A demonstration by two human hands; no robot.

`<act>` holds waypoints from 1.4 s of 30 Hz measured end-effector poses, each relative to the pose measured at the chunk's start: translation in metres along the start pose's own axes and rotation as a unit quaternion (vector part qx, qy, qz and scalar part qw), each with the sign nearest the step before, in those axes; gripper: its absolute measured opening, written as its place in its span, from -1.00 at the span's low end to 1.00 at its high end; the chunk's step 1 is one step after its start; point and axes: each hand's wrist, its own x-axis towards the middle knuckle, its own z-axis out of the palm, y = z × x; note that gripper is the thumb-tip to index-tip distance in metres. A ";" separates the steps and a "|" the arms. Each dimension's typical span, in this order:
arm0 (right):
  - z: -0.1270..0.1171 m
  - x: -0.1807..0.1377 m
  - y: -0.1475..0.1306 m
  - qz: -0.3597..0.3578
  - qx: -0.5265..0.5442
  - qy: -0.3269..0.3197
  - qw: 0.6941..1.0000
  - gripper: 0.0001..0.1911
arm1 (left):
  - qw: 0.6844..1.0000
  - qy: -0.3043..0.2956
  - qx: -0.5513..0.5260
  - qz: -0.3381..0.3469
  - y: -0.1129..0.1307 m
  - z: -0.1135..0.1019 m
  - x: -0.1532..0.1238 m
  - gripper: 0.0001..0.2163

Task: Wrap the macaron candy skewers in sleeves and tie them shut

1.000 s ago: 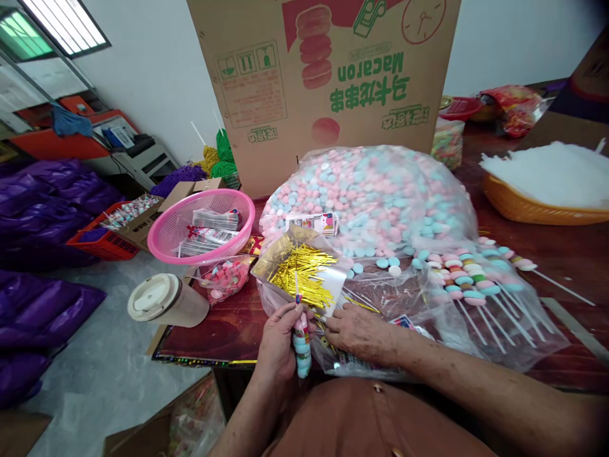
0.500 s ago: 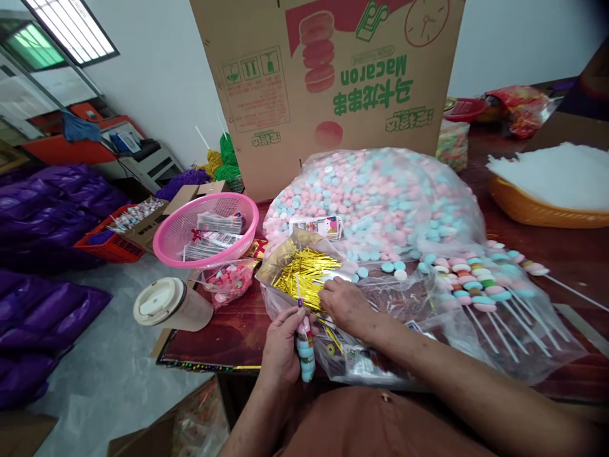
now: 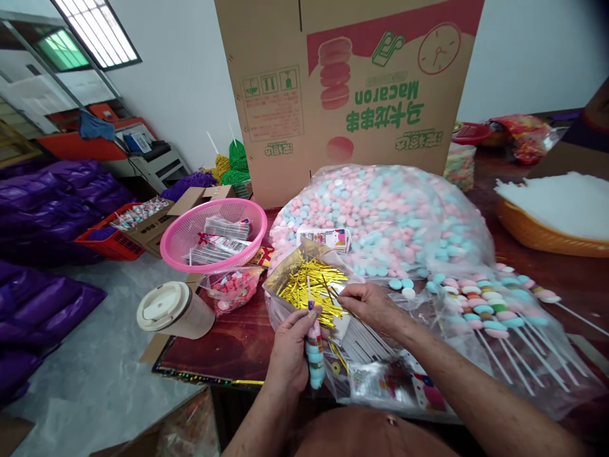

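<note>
My left hand is closed around a wrapped candy skewer of pale blue pieces, its stick pointing up and the wrapper gathered at my thumb. Just above it sits an opened bag full of gold twist ties. My right hand pinches a thin twist tie at the bag's right side. Under my right wrist lie white sticks and printed clear wrappers. Finished-looking skewers of pink, blue and brown pieces lie on plastic to the right.
Behind the ties bulges a large clear bag of pink and blue candies, with a cardboard box behind. On the left stand a pink basket of wrappers, a lidded cup and a small candy bag. An orange basket is at right.
My right hand has drawn back to the right from the gold ties, with a tie between its fingers. My left hand keeps hold of the candy skewer. The view has shifted slightly.
</note>
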 end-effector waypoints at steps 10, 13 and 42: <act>-0.007 -0.014 -0.013 0.042 0.146 -0.009 0.988 -0.79 | 0.999 -0.045 0.018 0.024 0.007 0.033 0.011 -0.75; -0.007 -0.025 -0.015 0.024 0.183 -0.022 0.983 -0.80 | 0.995 -0.093 0.027 0.034 -0.001 0.043 0.013 -0.83; -0.036 -0.099 0.005 -0.091 0.172 0.095 0.976 -0.62 | 0.936 -0.310 0.126 -0.109 -0.036 0.055 0.000 -0.76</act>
